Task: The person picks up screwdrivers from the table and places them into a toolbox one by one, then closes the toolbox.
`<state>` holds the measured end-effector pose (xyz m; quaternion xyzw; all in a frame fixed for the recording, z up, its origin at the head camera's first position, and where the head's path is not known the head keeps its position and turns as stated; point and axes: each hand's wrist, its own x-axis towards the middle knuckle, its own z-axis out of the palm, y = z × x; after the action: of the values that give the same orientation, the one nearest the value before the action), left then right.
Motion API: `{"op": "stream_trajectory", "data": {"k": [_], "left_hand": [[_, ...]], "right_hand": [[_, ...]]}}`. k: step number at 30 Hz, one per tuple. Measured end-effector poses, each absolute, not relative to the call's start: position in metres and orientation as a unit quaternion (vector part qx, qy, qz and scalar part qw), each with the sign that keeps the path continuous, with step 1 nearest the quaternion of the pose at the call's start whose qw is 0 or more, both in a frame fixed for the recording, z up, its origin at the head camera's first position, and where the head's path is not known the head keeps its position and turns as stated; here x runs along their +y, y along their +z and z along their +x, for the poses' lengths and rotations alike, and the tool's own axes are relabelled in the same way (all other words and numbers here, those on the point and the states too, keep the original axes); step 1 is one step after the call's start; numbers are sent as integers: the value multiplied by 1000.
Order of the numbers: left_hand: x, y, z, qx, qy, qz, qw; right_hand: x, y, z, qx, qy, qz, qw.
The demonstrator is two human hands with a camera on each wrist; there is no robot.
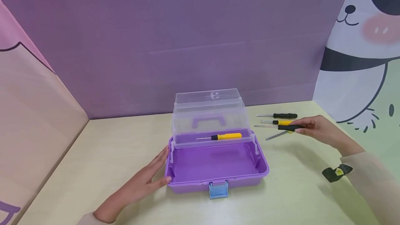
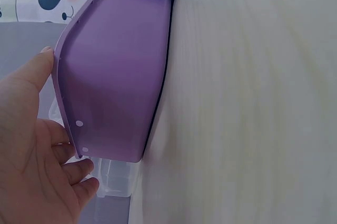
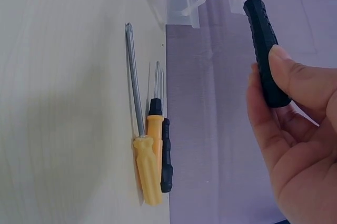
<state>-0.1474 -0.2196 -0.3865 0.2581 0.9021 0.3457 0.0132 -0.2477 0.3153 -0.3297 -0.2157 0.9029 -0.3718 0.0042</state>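
Tabletop (image 1: 112, 148) seemingly below screwdriver (image 1: 283, 127) in hand (image 1: 323, 132)

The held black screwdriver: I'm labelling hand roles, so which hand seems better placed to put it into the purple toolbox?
Probably the right hand: it holds the black screwdriver by its handle, shaft pointing toward the purple toolbox. The left hand holds no tool, only touching the toolbox.

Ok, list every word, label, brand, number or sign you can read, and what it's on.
Readable text: none.
Yellow patch on the black wrist device: any marking is too small to read.
Purple box, held screwdriver: no lettering visible.
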Motion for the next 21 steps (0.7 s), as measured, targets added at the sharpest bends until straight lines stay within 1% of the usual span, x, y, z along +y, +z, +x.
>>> {"op": "stream_trajectory", "data": {"k": [13,21], "left_hand": [[-220,-385,-148,901,346,259,15],[-219,-387,-148,902,345,259,13]], "right_hand": [[309,-324,-246,903,-368,-220,-6],[305,-325,-246,896,-386,-220,-3]]}}
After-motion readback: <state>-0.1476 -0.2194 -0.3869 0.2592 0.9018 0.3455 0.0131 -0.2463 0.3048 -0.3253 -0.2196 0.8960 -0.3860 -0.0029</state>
